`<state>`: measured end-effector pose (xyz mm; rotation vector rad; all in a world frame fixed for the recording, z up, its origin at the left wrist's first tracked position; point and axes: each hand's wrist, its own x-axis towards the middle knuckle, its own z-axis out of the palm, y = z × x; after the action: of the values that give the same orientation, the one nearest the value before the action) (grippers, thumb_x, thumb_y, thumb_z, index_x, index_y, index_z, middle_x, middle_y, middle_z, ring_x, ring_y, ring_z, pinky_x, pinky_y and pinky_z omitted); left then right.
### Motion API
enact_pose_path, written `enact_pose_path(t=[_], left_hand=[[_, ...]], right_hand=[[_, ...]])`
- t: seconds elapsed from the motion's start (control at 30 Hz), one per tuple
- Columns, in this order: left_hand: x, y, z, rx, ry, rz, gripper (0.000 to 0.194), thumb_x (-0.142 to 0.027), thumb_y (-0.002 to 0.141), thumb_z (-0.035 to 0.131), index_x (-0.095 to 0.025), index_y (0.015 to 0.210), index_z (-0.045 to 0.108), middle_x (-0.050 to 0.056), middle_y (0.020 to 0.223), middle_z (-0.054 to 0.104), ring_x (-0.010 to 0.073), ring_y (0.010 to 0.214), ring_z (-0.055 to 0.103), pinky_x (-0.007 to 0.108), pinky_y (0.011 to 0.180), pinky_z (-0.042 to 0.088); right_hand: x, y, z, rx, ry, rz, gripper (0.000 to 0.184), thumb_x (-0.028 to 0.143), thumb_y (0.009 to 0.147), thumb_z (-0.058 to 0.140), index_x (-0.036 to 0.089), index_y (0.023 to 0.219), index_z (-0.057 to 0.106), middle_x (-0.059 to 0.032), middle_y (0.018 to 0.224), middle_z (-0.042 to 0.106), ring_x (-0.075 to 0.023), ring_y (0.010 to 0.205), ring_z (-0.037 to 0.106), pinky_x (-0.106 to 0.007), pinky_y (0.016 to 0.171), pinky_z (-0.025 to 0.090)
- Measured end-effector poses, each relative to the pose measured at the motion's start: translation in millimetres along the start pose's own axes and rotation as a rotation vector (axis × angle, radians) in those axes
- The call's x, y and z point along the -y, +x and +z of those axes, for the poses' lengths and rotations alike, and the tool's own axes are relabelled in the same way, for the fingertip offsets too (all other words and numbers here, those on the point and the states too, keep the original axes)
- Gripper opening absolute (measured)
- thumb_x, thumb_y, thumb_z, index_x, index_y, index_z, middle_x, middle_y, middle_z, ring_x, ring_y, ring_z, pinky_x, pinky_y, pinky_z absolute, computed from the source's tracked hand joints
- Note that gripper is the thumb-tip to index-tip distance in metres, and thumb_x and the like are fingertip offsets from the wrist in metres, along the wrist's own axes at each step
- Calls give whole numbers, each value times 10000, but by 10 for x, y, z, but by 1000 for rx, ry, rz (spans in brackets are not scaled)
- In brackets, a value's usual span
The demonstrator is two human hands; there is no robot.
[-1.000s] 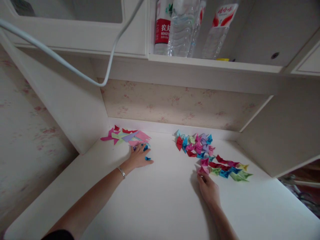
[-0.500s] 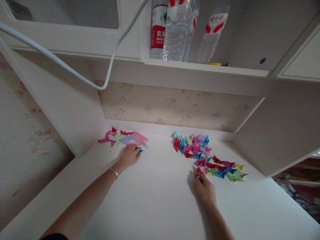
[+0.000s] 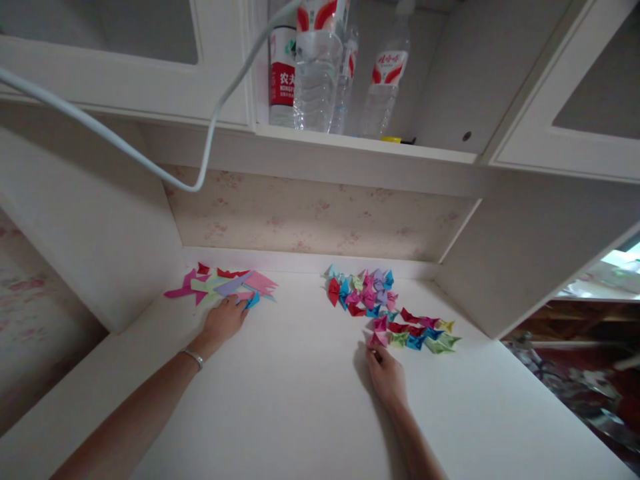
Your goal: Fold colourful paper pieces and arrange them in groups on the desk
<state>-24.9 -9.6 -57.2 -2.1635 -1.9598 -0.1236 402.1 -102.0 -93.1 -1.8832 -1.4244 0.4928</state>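
Observation:
My left hand [image 3: 225,320], wearing a bracelet, is at the front of a loose pile of flat folded paper strips [image 3: 231,285] in pink, green, purple and red. Its fingers are closed on a blue folded paper piece [image 3: 253,300], partly covered by the fingertips. On the right, my right hand [image 3: 387,377] pinches the near edge of a pink folded paper piece [image 3: 379,338], at the front left of a group of folded papers. Several colourful folded paper pieces [image 3: 369,293] stand close together behind it, and more [image 3: 415,342] extend to the right.
The white desktop [image 3: 290,400] is bounded by side panels and a floral back wall [image 3: 300,217]. Overhead, a shelf [image 3: 350,143] holds several plastic bottles [image 3: 315,80]. A white cable [image 3: 207,143] hangs across the upper left.
The view has turned to the right, so everything sits further left in the picture. The blue paper at my left hand shows more of its surface. My right hand stays at the pink paper.

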Motion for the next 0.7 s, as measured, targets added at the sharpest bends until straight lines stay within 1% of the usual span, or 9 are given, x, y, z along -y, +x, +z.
enact_pose_path(t=[0.13, 0.23, 0.3, 0.37, 0.43, 0.53, 0.6, 0.63, 0.7], left_hand=[[-38, 24, -39, 3, -33, -10, 392, -372, 916, 344, -213, 1105, 649, 148, 1134, 579, 296, 991, 587, 375, 715, 502], [36, 126, -139, 26, -14, -65, 410, -374, 915, 334, -199, 1120, 643, 150, 1088, 595, 301, 945, 597, 404, 721, 496], [170, 213, -233, 29, 8, -136, 419, -378, 919, 329, -176, 1104, 645, 164, 1095, 592, 309, 928, 594, 429, 729, 489], [359, 281, -324, -7, 36, -229, 420, -389, 920, 345, -143, 1096, 637, 188, 1140, 571, 328, 971, 571, 450, 749, 478], [556, 304, -393, -88, 51, -306, 463, -438, 912, 385, -124, 1195, 575, 204, 1234, 519, 360, 1057, 523, 477, 781, 466], [734, 253, -434, -170, 38, -339, 600, -555, 883, 422, -174, 1346, 438, 197, 1404, 376, 433, 1211, 383, 584, 820, 427], [718, 175, -419, -192, 28, -305, 589, -556, 893, 407, -194, 1358, 419, 183, 1459, 317, 437, 1281, 300, 648, 857, 378], [666, 124, -399, -199, 18, -274, 559, -530, 904, 400, -188, 1344, 433, 179, 1462, 322, 419, 1293, 298, 649, 887, 364], [491, -12, -331, -219, -21, -199, 489, -458, 918, 397, -163, 1297, 486, 175, 1431, 382, 369, 1279, 358, 581, 948, 372]], right_hand=[[-3, -1, 1, -12, 3, -6, 373, 471, 840, 425, 229, 960, 683, -42, 787, 709, -221, 731, 638, -300, 638, 417], [16, -1, -5, -7, 13, -18, 362, 452, 838, 424, 225, 949, 684, -41, 787, 708, -211, 728, 637, -295, 640, 415], [32, -4, -10, -10, 9, -22, 349, 439, 832, 426, 226, 918, 689, -37, 765, 705, -206, 708, 633, -292, 629, 410], [47, -8, -17, -19, 0, -23, 341, 430, 821, 429, 226, 888, 694, -35, 745, 703, -203, 693, 630, -290, 620, 409], [60, -11, -26, -14, -12, -26, 341, 427, 819, 426, 231, 885, 697, -32, 746, 705, -204, 697, 632, -289, 623, 415], [78, -10, -45, 4, -33, -35, 349, 426, 836, 404, 244, 902, 694, -26, 762, 708, -206, 713, 635, -289, 639, 426], [86, -9, -56, 7, -39, -30, 348, 427, 846, 398, 248, 910, 690, -24, 773, 708, -207, 726, 637, -289, 650, 431], [88, -12, -58, 7, -42, -24, 346, 429, 849, 398, 249, 912, 687, -24, 777, 708, -208, 731, 637, -289, 651, 431], [89, -32, -56, 6, -43, -21, 348, 435, 857, 395, 248, 918, 682, -24, 774, 705, -210, 727, 636, -289, 645, 430]])
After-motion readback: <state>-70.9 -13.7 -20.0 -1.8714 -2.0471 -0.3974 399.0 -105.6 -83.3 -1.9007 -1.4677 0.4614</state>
